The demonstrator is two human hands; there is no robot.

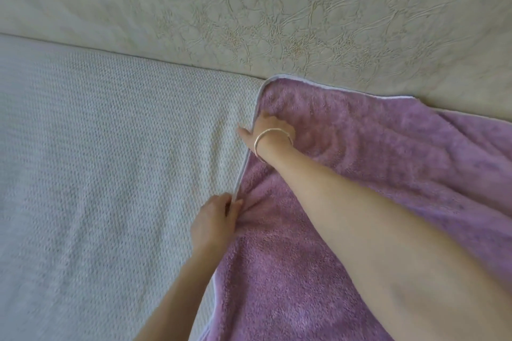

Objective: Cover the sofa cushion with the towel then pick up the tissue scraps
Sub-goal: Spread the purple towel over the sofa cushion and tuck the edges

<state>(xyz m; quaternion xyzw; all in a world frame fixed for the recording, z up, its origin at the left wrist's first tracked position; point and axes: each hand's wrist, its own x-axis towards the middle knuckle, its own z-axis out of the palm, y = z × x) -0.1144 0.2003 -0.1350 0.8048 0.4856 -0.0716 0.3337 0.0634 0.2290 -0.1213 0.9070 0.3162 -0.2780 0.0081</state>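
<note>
Left hand (214,220) pinched on purple towel (346,174) hem, right hand (267,130) flat near its corner by sofa cushion (110,160) back edge, grip unclear; soft, limp, light; best held at hem.

support: sofa cushion (97,160), pale woven | on it: purple towel (346,174), right half

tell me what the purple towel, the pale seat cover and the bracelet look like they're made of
Purple towel: soft plush terry or microfibre, going by its fuzzy matte pile, with a pale stitched binding along the edge.
Pale seat cover: woven or knitted textile, matte, with a regular honeycomb-like bumpy texture.
Bracelet: probably metal, a thin rigid bangle with a pale gold shine on the right wrist; the exact metal cannot be told.
</note>
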